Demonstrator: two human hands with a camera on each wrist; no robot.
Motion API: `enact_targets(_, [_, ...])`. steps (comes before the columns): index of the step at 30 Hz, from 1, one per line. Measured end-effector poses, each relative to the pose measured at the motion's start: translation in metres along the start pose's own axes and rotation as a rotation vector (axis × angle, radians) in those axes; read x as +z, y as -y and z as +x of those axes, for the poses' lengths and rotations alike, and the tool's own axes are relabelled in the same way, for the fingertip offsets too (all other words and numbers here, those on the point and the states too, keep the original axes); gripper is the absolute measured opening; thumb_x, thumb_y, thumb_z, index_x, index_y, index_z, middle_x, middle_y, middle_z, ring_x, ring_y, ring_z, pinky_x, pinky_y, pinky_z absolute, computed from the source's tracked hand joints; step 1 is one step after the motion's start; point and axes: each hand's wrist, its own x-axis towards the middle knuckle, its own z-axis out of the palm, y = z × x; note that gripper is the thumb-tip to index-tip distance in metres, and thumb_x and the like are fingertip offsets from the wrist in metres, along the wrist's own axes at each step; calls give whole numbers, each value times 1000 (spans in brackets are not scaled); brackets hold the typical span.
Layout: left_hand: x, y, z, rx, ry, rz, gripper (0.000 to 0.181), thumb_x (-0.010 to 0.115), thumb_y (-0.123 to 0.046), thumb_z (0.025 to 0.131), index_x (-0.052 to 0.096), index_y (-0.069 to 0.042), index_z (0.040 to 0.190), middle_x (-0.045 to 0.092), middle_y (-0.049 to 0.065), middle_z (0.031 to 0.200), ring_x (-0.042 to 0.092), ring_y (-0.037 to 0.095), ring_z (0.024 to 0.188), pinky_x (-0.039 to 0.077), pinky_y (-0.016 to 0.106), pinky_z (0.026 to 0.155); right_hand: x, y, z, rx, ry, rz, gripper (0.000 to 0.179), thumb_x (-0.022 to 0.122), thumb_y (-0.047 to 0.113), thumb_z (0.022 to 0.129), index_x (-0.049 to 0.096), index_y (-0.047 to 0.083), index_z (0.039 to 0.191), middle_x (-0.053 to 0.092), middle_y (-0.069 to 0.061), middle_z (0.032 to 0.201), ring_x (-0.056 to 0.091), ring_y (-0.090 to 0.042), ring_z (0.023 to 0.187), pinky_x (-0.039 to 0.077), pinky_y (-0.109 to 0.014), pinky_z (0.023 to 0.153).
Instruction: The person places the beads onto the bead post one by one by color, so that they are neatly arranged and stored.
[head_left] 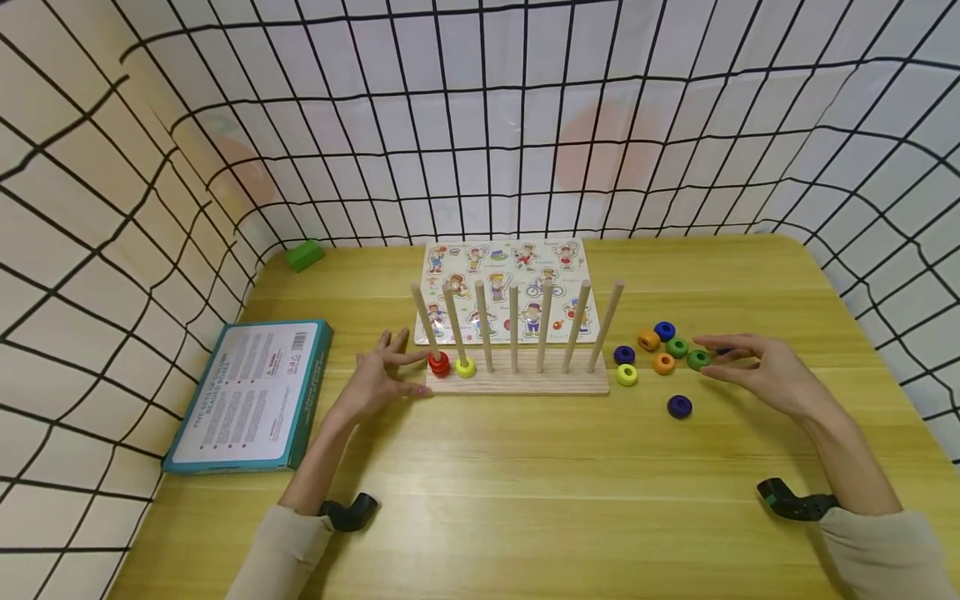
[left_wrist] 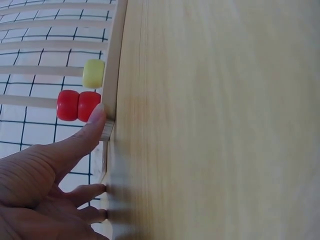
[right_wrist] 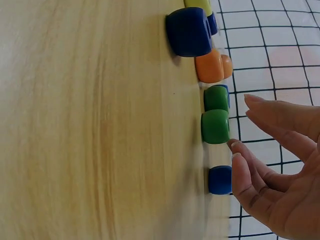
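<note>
A wooden peg rack (head_left: 517,383) stands mid-table with several upright pegs. Two red beads (left_wrist: 79,106) are stacked on its leftmost peg, and one yellow bead (head_left: 465,367) sits on the neighbouring peg. My left hand (head_left: 378,379) grips the rack's left end, thumb at the front corner and index finger towards the back; its other fingers spread behind. Over the loose beads, my right hand (head_left: 772,371) holds thumb and fingers apart around a green bead (right_wrist: 216,127), which rests on the table. A blue bead (right_wrist: 220,180) lies partly hidden beneath that hand.
Loose beads lie right of the rack: orange (head_left: 663,363), yellow (head_left: 627,375), another green (head_left: 677,347), and several blue, one dark blue bead (head_left: 679,407) nearer. A picture board (head_left: 495,258) lies behind the rack. Left are a box (head_left: 247,400) and green block (head_left: 305,256). Black netting surrounds the table.
</note>
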Motion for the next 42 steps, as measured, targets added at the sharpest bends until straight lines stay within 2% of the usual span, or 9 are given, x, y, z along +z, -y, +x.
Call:
enact_targets(5, [0,0,0,0,-6,3,59,87,-16,82,67,-12,137,20,21,171,-4,45,161,-18,81,114,0,0,4,5,-7,2,51,72,31,99,62,7,143,60,-23,136,52,14,90,51,-21,69])
enact_targets(12, [-1,-1,0,-2,-10,10,60,88,-15,81,68,-14,137,21,20,171,-4,44,161,-18,81,114,4,4,8,-32,-77,12,46,75,28,97,66,7,137,65,-18,124,53,8,92,49,-14,71])
enact_targets(18, [-1,-2,0,-3,-13,5,60,88,-15,80,68,-14,137,21,19,171,-3,43,162,-19,81,114,9,16,11,-68,-99,11,44,78,28,94,70,10,133,66,-19,128,56,5,95,48,-15,70])
enact_targets(22, [-1,-3,-1,-5,-15,-2,60,88,-14,80,68,-15,136,22,18,171,-3,42,162,-18,81,114,17,28,13,-119,-66,29,41,79,25,93,72,11,131,68,-16,124,59,1,91,50,-20,66])
enact_targets(26, [-1,-3,-2,-11,-16,-2,60,88,-14,80,68,-15,137,22,18,171,-3,42,162,-19,80,114,29,41,14,-174,-1,36,39,78,21,93,72,10,130,69,-10,113,61,-2,88,52,-22,67])
enact_targets(33, [0,-3,-1,-8,-13,1,60,88,-14,80,68,-16,137,22,18,171,-2,42,162,-18,81,115,47,53,20,-202,92,-5,43,81,15,90,70,-1,129,74,-7,93,62,-3,76,52,-23,57])
enact_targets(42, [1,-2,-1,-3,-9,-1,60,88,-14,80,68,-15,137,21,18,171,-3,43,162,-18,81,114,59,60,24,-190,78,-18,41,83,13,88,73,0,125,76,-8,89,63,-5,73,49,-22,53])
